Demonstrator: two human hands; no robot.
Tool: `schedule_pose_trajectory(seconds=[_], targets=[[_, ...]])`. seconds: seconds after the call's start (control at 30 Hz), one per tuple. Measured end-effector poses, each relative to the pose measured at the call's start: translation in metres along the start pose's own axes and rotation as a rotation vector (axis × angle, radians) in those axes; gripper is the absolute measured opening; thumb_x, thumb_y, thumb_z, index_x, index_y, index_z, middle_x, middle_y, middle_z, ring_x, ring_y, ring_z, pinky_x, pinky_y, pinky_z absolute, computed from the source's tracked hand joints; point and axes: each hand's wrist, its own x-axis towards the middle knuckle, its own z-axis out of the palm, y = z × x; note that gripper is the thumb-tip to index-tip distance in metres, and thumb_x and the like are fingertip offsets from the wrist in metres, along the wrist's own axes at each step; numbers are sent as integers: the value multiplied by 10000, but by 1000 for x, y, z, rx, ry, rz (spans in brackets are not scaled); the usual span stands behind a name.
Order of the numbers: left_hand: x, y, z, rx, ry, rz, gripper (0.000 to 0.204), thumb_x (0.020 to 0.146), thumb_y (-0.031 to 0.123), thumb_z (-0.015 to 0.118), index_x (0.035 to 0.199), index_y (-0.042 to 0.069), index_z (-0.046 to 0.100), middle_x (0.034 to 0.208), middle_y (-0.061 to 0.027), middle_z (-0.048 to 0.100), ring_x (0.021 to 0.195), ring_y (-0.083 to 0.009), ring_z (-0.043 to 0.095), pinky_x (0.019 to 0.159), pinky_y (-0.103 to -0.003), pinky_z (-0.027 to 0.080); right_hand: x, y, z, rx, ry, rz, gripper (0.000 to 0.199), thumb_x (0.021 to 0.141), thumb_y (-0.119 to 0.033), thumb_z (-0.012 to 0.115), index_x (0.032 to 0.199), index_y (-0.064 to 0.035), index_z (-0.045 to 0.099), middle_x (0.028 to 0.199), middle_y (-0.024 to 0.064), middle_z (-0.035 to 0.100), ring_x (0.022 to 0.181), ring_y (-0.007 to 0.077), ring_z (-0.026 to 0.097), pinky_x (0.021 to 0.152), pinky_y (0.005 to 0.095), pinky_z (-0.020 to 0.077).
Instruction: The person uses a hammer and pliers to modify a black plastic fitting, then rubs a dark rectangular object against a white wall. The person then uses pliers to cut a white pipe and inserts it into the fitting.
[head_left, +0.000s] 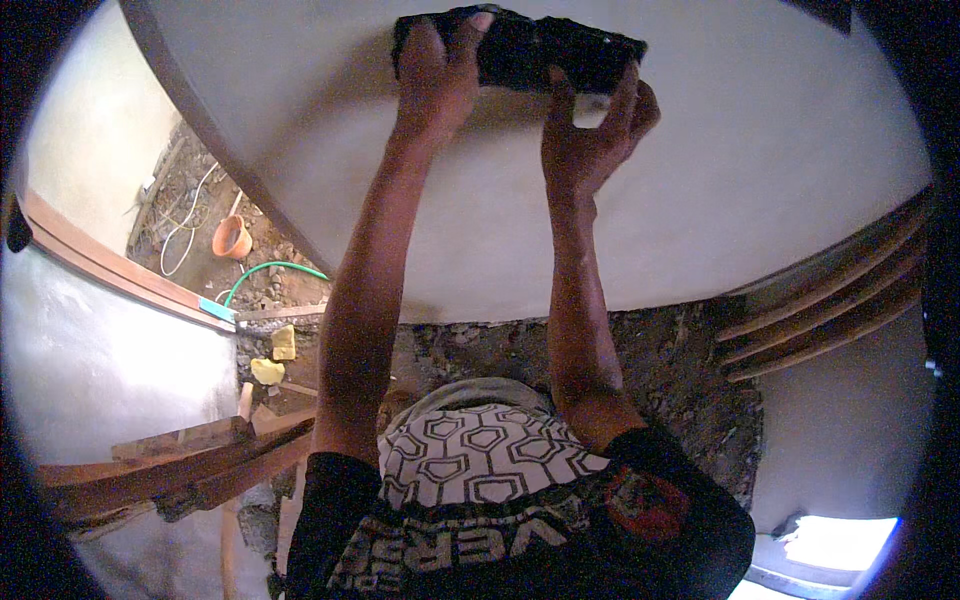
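Both of my arms reach up to a pale, smooth wall [680, 180]. Against it I hold a long black block [560, 55] with rough edges; its exact kind I cannot make out. My left hand [440, 80] is wrapped round the block's left end, its thumb side lying over the dark face. At the right half, my right hand [595, 140] grips the lower edge with fingers and thumb spaced along it. The block's far side and any contact with the wall behind it are hidden. A soft shadow falls on the wall to the left of the block.
Rough wooden planks [200, 450] cross the lower left, and several curved poles [820, 300] lean at the right. Dark soil [680, 390] lies below the wall. Through the opening at left are an orange bucket [231, 238], a green hose [275, 265] and yellow pieces [268, 371].
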Motion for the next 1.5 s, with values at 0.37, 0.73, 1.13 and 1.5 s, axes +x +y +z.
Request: schedule_pose_trajectory(seconds=[0.37,0.73,1.13,1.5], targets=[[-4,-14,28,68,-69,-33,609,958,422,526,1406,31,396,1329,-316,454,1254,-466,435,1061,-499,356,-2,-7,-15,-91,-15,-67,631,754,-224,868,1277,-24,578,1161,144,543,1100,274,515,829,349,462],[-2,-36,15,596,81,622,471,954,212,574,1406,241,446,1188,-295,518,1071,-477,538,921,-584,426,28,-25,-5,552,-430,540,249,916,-99,662,1133,23,678,623,-6,558,466,49,433,393,221,304],[1,23,-1,-43,-96,-15,755,902,611,566,1164,-95,514,1027,-305,583,1019,-455,554,950,-513,413,30,-36,-9,666,-366,684,193,917,-91,661,1073,18,694,664,-1,575,461,42,426,391,220,293],[-3,21,4,-86,-3,18,649,950,534,553,1005,-112,536,969,-321,597,931,-491,557,868,-519,425,-2,-45,-7,269,-266,398,290,951,-174,672,1158,28,659,686,47,657,525,52,547,449,222,410]])
